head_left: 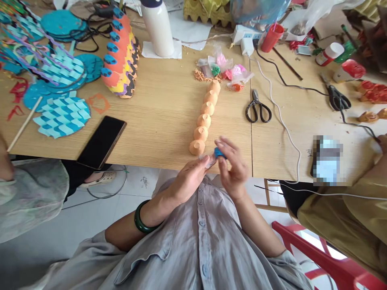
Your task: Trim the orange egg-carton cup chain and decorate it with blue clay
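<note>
My left hand (pixel 189 179), a dark green bangle on its wrist, is closed on a clear plastic wrapper (pixel 211 160) at the table's front edge. Against the wrapper's end sits a small blue lump (pixel 219 153) that looks like soft clay. The slightly blurred fingers of my right hand (pixel 234 167) close round this lump. Just beyond my hands lies a row of orange-painted egg-carton cups (pixel 204 121), running away from me. Small bags of pink and green clay (pixel 232 72) lie past its far end.
Black-handled scissors (pixel 255 110) lie to the right, near a white cable (pixel 279 108). Leftward are a phone (pixel 101 143), a painted egg-carton piece (pixel 121 60) and blue woven paper discs (pixel 63 117). A white bottle (pixel 159 28) stands behind. People sit on both sides.
</note>
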`<action>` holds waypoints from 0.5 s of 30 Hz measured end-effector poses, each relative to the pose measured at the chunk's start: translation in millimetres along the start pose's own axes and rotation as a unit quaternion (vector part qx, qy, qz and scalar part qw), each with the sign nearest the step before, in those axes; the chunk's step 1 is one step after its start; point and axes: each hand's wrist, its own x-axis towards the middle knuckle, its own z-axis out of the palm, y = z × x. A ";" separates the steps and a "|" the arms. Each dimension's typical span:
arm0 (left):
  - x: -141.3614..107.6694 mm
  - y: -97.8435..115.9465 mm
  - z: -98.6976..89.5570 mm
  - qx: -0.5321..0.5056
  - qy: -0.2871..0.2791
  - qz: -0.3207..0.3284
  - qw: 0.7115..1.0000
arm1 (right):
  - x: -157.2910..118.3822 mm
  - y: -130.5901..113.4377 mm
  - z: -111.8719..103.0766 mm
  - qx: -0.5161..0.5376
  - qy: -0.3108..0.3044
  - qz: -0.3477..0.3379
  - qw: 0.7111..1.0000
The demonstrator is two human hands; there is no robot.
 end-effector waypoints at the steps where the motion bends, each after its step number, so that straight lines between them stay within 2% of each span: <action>1: -0.9 -0.2 -0.2 0.018 -0.003 0.009 1.000 | 0.1 0.9 0.1 0.015 -0.011 0.020 1.000; 2: -2.1 -0.3 -0.8 0.053 -0.010 0.020 0.998 | 0.4 1.7 -0.3 0.034 0.006 0.055 0.998; 4: -4.9 -0.1 -3.9 0.161 -0.039 0.056 0.985 | 1.7 2.6 -2.5 0.069 0.092 0.126 0.985; 6: -6.8 -0.4 -8.9 0.277 -0.068 0.111 0.952 | 2.5 1.6 -5.0 0.076 0.142 0.151 0.975; 8: -6.5 -1.7 -14.6 0.382 -0.088 0.176 0.903 | 1.3 -0.5 -5.5 0.059 0.088 0.132 0.986; 10: -3.8 -3.3 -19.8 0.481 -0.094 0.236 0.839 | -1.4 -2.2 -4.2 0.055 0.018 0.131 0.990; 11: -2.2 -3.8 -22.0 0.524 -0.094 0.260 0.806 | -2.5 -2.3 -3.6 0.069 0.014 0.144 0.987; 15: 2.2 -3.3 -27.5 0.641 -0.090 0.324 0.690 | -0.8 1.8 -7.1 0.130 0.149 0.198 0.960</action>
